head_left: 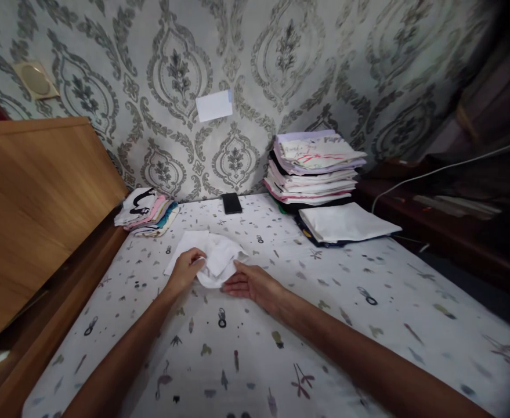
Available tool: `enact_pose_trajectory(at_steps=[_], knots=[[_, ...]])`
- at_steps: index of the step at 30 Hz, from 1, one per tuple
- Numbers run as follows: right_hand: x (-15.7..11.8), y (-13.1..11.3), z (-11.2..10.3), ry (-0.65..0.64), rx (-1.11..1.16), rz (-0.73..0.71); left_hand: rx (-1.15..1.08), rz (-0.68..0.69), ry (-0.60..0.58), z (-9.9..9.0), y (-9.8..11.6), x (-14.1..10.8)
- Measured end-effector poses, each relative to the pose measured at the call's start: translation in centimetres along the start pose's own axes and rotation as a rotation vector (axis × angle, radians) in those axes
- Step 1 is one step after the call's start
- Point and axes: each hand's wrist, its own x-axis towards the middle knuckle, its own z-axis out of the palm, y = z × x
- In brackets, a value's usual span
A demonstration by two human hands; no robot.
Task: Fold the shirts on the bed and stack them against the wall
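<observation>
A white cloth garment (217, 255), partly folded and bunched, lies on the patterned bed sheet (237, 325) in front of me. Its exact kind does not show. At its left side my left hand (187, 268) rests with the fingers curled onto the fabric. My right hand (250, 281) pinches the near right edge, thumb on top and fingers underneath. The garment's left part lies flat, while the part between my hands is lifted and creased.
A small folded clothes pile (150, 212) sits at the back left beside a wooden board (41, 215). Against the wall is a black phone-like object (231, 203). A tall folded clothes stack (315, 168) stands at the back right, with a white folded cloth (346, 222) before it.
</observation>
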Motion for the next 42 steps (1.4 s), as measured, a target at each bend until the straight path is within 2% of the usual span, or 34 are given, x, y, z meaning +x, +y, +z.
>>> enact_pose_trajectory(at_steps=[3, 5, 6, 7, 8, 9, 11, 13, 14, 15, 16, 18, 19, 21, 23, 27, 29, 31, 34, 35, 37, 39, 40, 42], knots=[[-0.1, -0.1, -0.2, -0.007, 0.063, -0.036, -0.173, 0.127, -0.287, 0.9, 3.4, -3.1], [-0.2, 0.1, -0.4, -0.003, 0.095, -0.091, -0.186, 0.213, -0.631, 1.3, 5.7, -5.2], [-0.2, 0.2, -0.6, 0.0, 0.104, -0.12, -0.202, 0.215, -0.76, 1.4, 6.4, -5.9], [-0.1, 0.3, -0.7, 0.004, 0.109, -0.144, -0.224, 0.193, -0.831, 1.3, 6.8, -6.3], [-0.1, 0.5, -0.9, 0.013, 0.11, -0.162, -0.252, 0.151, -0.821, 1.2, 6.8, -6.2], [0.0, 0.6, -1.0, 0.025, 0.108, -0.174, -0.281, 0.103, -0.729, 1.1, 6.3, -5.9], [0.1, 0.9, -1.3, 0.059, 0.108, -0.191, -0.283, 0.045, -0.39, 0.5, 4.6, -4.4], [0.2, 1.2, -1.4, 0.087, 0.111, -0.209, -0.141, 0.039, -0.043, -0.1, 2.7, -2.8], [0.2, 1.4, -1.5, 0.1, 0.11, -0.221, -0.006, 0.036, 0.063, -0.4, 1.9, -2.1], [0.3, 1.5, -1.5, 0.115, 0.105, -0.237, 0.157, 0.029, 0.112, -0.7, 1.2, -1.6], [0.3, 1.6, -1.5, 0.134, 0.098, -0.256, 0.33, 0.02, 0.109, -1.0, 0.8, -1.3], [0.4, 1.5, -1.5, 0.173, 0.084, -0.312, 0.613, 0.005, 0.027, -1.4, 0.4, -0.9], [0.4, 1.2, -1.6, 0.192, 0.081, -0.347, 0.695, -0.004, -0.003, -1.8, 0.4, -0.8], [0.2, 0.3, -1.9, 0.214, 0.079, -0.412, 0.724, -0.025, -0.007, -2.8, 0.6, -0.6], [-0.5, -1.2, -2.6, 0.221, 0.062, -0.455, 0.57, -0.088, 0.029, -4.8, 0.9, -0.5], [-3.4, -4.4, -5.0, 0.277, -0.015, -0.496, 0.002, -0.242, 0.068, -10.3, 1.2, -2.6], [-5.4, -5.2, -6.8, 0.273, -0.125, -0.455, -0.049, -0.306, 0.01, -12.5, 1.0, -5.1], [-7.3, -5.2, -9.2, 0.201, -0.35, -0.351, 0.038, -0.369, -0.133, -13.7, 0.2, -8.0], [-9.3, -4.3, -12.9, 0.112, -0.865, -0.205, 0.262, -0.409, -0.317, -13.9, -1.3, -11.8], [-9.6, -3.9, -13.8, 0.145, -1.04, -0.208, 0.344, -0.403, -0.33, -13.7, -1.7, -12.6], [-10.0, -3.3, -14.7, 0.283, -1.317, -0.293, 0.485, -0.357, -0.278, -13.3, -1.9, -13.4], [-10.0, -2.9, -14.2, 0.375, -1.482, -0.409, 0.551, -0.274, -0.178, -12.6, -1.2, -13.0], [-9.9, -2.7, -13.6, 0.352, -1.536, -0.458, 0.553, -0.223, -0.138, -12.1, -0.7, -12.6], [-9.3, -2.3, -11.9, 0.205, -1.625, -0.543, 0.535, -0.116, -0.121, -10.6, 0.6, -11.4]])
